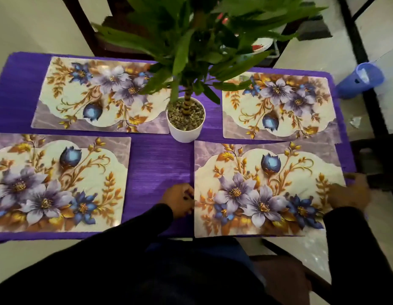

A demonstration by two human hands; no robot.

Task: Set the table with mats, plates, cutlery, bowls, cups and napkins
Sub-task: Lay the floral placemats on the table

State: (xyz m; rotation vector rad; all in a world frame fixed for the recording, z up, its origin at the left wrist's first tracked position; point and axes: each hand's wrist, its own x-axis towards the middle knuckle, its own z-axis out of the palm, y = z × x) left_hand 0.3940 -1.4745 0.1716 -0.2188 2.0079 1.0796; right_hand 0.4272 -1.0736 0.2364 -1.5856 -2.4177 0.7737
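Note:
Several floral mats lie on the purple table [160, 164]. The near right mat [268, 190] sits between my hands. My left hand [180, 200] pinches its left edge with curled fingers. My right hand [350, 191] grips its right edge near the table's corner. The near left mat [56, 183], the far left mat [98, 95] and the far right mat [279, 106] lie flat and untouched. No plates, cutlery, bowls, cups or napkins stand on the table.
A potted plant in a white pot [186, 123] stands at the table's centre, its leaves overhanging the far mats. A blue plastic cup [360, 80] lies on the floor at the right. Stacked plates [261, 46] show behind the leaves. Dark chairs [376, 159] surround the table.

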